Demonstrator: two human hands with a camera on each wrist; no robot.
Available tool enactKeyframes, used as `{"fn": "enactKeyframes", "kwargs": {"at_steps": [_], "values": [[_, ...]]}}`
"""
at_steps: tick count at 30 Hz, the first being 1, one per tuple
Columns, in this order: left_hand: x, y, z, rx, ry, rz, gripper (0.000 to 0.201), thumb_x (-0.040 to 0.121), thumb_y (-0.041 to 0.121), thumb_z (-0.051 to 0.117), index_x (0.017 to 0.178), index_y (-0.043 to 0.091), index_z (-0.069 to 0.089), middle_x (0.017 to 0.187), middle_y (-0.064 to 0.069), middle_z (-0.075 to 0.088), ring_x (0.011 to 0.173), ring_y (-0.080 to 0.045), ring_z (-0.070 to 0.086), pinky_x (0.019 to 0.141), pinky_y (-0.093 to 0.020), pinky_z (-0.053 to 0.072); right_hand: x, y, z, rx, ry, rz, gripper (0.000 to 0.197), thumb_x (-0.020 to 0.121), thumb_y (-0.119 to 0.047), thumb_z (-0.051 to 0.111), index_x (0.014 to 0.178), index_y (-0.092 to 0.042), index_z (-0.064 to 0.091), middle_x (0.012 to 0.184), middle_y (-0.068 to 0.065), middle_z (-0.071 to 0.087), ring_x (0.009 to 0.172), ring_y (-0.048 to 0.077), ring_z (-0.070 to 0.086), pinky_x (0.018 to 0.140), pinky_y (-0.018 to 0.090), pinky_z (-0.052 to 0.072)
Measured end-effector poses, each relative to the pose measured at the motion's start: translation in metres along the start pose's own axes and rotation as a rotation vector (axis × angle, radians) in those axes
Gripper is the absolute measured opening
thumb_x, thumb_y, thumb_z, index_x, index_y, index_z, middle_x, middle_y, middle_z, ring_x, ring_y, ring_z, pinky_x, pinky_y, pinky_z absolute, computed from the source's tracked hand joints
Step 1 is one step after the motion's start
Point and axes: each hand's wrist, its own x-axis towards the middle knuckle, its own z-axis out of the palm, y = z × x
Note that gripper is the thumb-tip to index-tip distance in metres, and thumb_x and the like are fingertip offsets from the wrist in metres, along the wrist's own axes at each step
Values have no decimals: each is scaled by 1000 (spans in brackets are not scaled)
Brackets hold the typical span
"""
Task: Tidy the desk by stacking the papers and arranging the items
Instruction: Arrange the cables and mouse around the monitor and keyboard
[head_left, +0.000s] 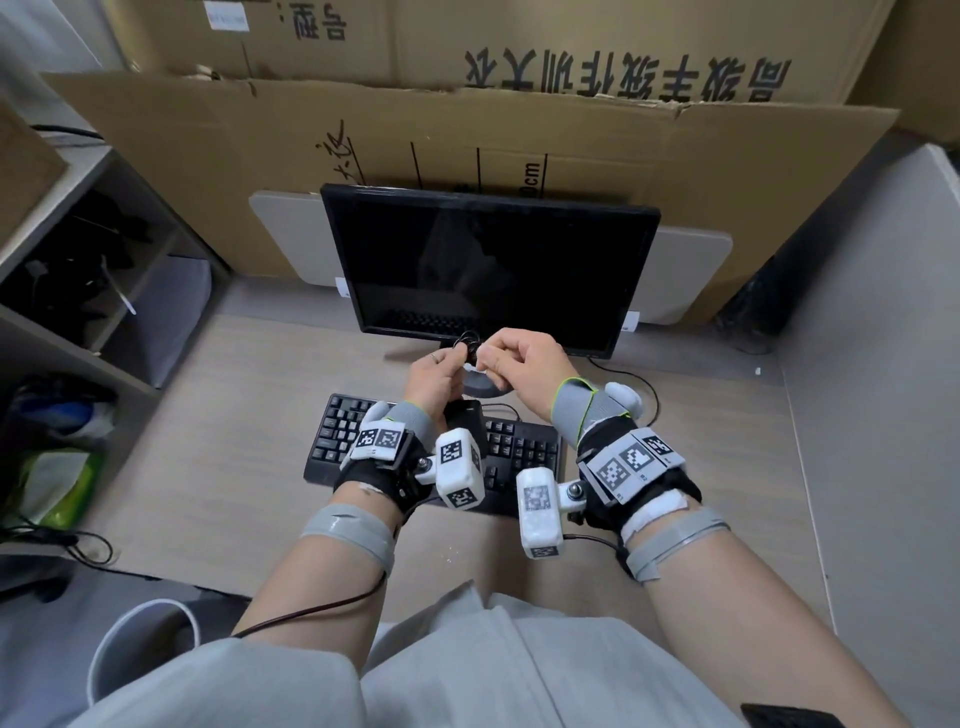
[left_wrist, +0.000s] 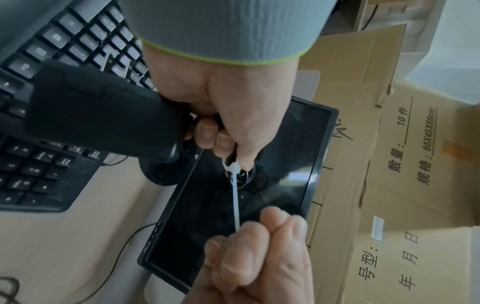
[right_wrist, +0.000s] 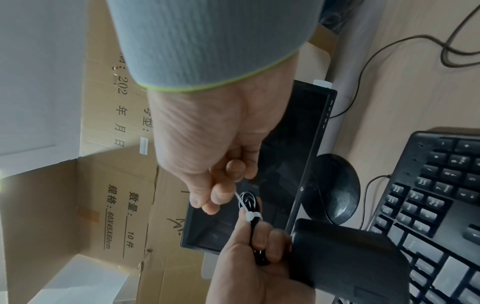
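1. Both hands are raised together at the centre of the head view, in front of the lower edge of the dark monitor (head_left: 488, 270).
2. The left hand (head_left: 436, 376) has its fingers curled round a coiled black cable (right_wrist: 249, 202) and a black adapter block (right_wrist: 348, 255), which hangs below the palm over the keyboard (head_left: 524, 447).
3. A white zip tie (left_wrist: 235, 197) is looped round the coil; the right hand (head_left: 519, 364) pinches its free tail between thumb and fingers, the strap stretched straight between the two hands.
4. The keyboard lies flat on the tabletop (head_left: 208, 467), just in front of the monitor's round stand.
5. Large cardboard boxes (head_left: 519, 130) stand behind the monitor, filling the top of the frame; what is in them cannot be seen.
6. At the left of the frame, an open shelf unit (head_left: 78, 291) holds dark tangled items in its upper compartment, and a green-and-white packet (head_left: 57, 488) sits lower down.
7. A white bin rim (head_left: 140, 644) shows at the lower left; its contents are hidden.
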Motion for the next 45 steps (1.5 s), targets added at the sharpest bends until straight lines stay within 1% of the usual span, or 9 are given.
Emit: {"fn": "enactKeyframes", "kwargs": {"at_steps": [6,11,17,24,27,31,33,37,45], "values": [[-7,2,-9,101,-84,-21,46,83,58,65,62,26,40,52,7,26,46,-10,19,45,-23,17,14,-8,-6,144,32,1,23,96,-18,56,79,-6,66,54,0,57,54,13,51,60,20,45],[-13,4,-19,111,-34,51,34,91,31,69,62,22,53,47,13,35,41,-4,28,44,-19,25,19,-15,12,109,-13,-8,24,93,-26,58,71,-20,66,52,-4,56,57,10,54,65,28,47],[-1,1,-44,207,235,124,35,94,32,52,63,19,42,57,1,37,51,-11,30,51,-29,26,13,-31,41,14,-139,-51,21,88,-32,59,72,-20,65,52,-1,55,51,20,41,58,30,39],[-2,10,-81,-52,186,-27,31,100,26,47,71,18,41,44,10,31,39,-9,26,45,-23,23,16,-45,73,114,-57,-3,22,93,-28,56,77,-18,66,59,0,59,54,17,46,58,29,40],[0,28,-114,-373,87,-88,27,100,27,47,74,17,44,50,7,33,40,-10,28,44,-22,25,29,-57,93,180,60,5,15,96,-24,57,100,-12,65,88,6,71,75,8,61,79,25,47],[-4,50,-155,-644,3,-91,20,97,19,40,83,9,49,57,1,37,48,-13,36,48,-24,33,33,-41,140,17,-67,333,89,67,-63,75,140,-24,42,131,-1,58,114,10,59,104,34,46],[-5,55,-180,-722,8,-89,21,94,12,41,74,10,45,63,-3,40,54,-17,41,58,-28,40,27,-34,172,-81,-240,449,88,62,-66,78,134,-25,47,126,-1,62,112,16,62,97,41,52],[-2,57,-226,-737,50,-83,19,95,7,41,79,6,53,67,-7,54,64,-21,57,69,-38,49,23,-44,216,181,-303,527,31,90,-16,69,117,-6,55,93,13,62,69,22,64,59,30,56],[5,57,-306,-603,81,-112,13,96,20,53,100,13,64,110,-7,68,102,-22,65,103,-46,47,51,-81,273,274,-249,530,15,96,-12,55,110,-7,53,86,8,68,52,17,66,49,25,46]]}}
